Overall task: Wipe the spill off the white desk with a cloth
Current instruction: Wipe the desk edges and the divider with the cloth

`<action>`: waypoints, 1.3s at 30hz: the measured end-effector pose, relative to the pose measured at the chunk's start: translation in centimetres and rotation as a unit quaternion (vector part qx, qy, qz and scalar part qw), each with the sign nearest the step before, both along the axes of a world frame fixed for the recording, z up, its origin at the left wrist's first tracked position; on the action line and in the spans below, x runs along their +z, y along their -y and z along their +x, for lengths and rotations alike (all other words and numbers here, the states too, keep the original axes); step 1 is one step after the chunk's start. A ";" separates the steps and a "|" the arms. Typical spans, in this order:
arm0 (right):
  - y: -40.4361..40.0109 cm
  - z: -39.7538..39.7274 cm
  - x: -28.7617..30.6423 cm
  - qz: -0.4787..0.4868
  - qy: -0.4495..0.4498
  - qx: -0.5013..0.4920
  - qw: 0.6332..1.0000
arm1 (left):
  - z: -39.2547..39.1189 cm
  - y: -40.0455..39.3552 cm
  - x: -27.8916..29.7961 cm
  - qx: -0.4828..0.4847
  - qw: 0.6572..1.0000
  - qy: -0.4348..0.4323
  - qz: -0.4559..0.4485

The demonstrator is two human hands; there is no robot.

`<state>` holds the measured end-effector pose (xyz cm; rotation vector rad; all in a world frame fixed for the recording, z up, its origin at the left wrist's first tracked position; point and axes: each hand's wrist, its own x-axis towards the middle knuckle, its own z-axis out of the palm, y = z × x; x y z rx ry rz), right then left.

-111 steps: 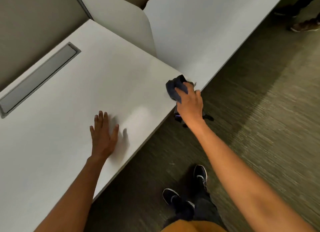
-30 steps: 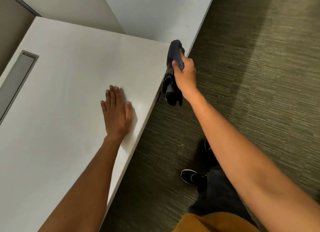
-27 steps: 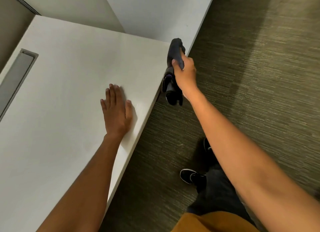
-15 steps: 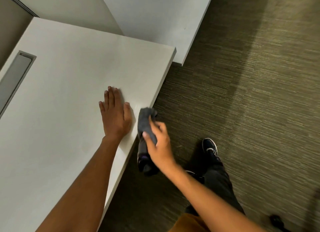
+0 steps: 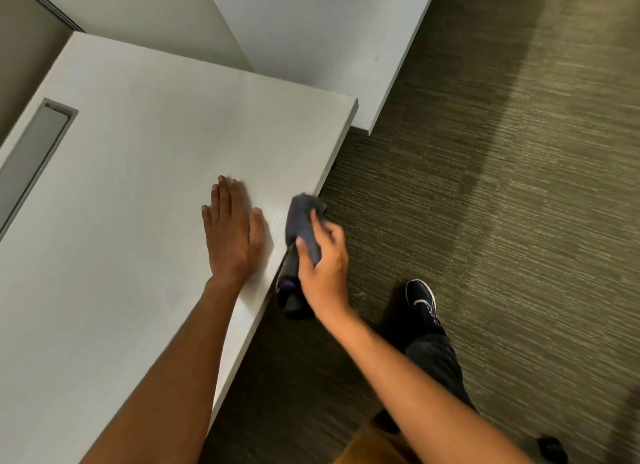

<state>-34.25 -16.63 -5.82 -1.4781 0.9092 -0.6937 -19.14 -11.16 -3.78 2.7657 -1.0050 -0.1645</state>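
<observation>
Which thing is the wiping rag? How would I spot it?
Find the big white desk and follow its front edge, beside the striped green-brown carpet. There the right hand grips a bunched dark grey cloth draped over that edge. It is the only soft, dark thing against the white top.

I see my left hand [image 5: 231, 236] flat on the white desk [image 5: 131, 172], my right hand [image 5: 323, 266] gripping the dark cloth [image 5: 304, 226] at the desk's right edge, carpet [image 5: 502, 186] right.
</observation>
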 end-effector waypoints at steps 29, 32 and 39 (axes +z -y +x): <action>0.6 -1.3 1.0 0.065 -0.030 0.062 0.996 | 0.6 0.1 -0.1 -0.013 1.000 -0.012 0.004; -1.1 -2.3 1.2 0.060 -0.033 0.091 0.993 | 0.5 -0.1 0.0 -0.011 1.000 -0.011 0.002; -1.4 -4.2 0.9 0.076 -0.030 0.168 0.982 | 0.2 -0.1 0.2 0.000 1.000 -0.017 0.002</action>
